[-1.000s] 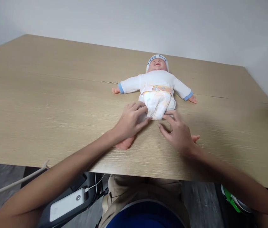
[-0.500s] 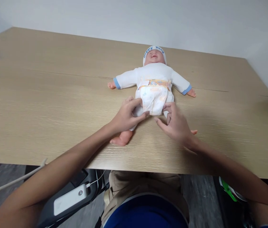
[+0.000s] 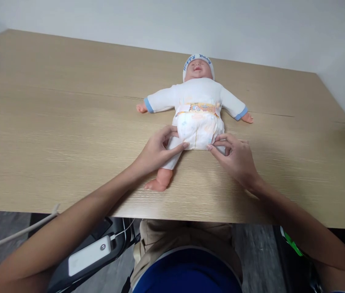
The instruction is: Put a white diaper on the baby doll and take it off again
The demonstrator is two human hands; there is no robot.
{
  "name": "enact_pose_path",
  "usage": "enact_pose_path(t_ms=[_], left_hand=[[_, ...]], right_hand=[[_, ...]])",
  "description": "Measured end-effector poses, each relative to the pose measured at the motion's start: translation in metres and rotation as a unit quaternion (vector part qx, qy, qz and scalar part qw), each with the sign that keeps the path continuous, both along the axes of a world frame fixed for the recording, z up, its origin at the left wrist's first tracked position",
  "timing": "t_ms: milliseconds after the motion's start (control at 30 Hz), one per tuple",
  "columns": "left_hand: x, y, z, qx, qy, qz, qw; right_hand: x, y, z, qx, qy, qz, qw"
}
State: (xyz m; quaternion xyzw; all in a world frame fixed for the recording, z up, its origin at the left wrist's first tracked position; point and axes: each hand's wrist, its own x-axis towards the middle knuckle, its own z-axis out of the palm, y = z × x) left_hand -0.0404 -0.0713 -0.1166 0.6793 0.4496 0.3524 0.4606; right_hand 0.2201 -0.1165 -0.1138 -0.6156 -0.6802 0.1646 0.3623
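Note:
A baby doll (image 3: 198, 89) in a white suit with blue cuffs and a "Happy Baby" cap lies face up, arms spread, feet toward me. Round its hips sits a white diaper (image 3: 198, 128) with an orange printed waistband. My left hand (image 3: 161, 148) is at the diaper's left leg edge, thumb and fingers pinching it. At the opposite leg edge, my right hand (image 3: 233, 154) pinches the diaper between thumb and fingertips. One doll foot (image 3: 160, 180) shows below my left hand; the other foot is hidden behind my right hand.
The doll lies on a wooden table (image 3: 68, 134) with a pale wall (image 3: 172, 24) behind it. Below the front edge, a white power bank (image 3: 89, 255) with a cable rests on a black surface. A pale thick cable (image 3: 16, 235) runs at lower left.
My right hand has moved slightly right and closed its thumb onto the diaper's edge. The diaper's lower part is spread wider and flatter. My left hand shifted slightly left.

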Motion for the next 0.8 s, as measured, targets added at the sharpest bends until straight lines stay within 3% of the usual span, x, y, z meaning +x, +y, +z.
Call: enact_pose_path(t_ms=[233,433,600,800], left_hand=[[0.007,0.012,0.013,-0.054,-0.005,-0.033,0.998],[0.007,0.012,0.013,-0.136,-0.108,-0.051,0.983],[0.012,0.007,0.007,-0.153,-0.150,-0.009,0.977],[0.015,0.004,0.006,-0.127,-0.129,0.042,0.983]], right_hand=[[-0.009,0.007,0.005,-0.003,-0.054,0.051,0.997],[-0.006,0.008,0.003,-0.082,0.090,0.070,0.990],[-0.007,0.005,0.009,-0.140,0.183,0.053,0.972],[-0.016,0.004,0.013,-0.134,0.214,0.029,0.967]])
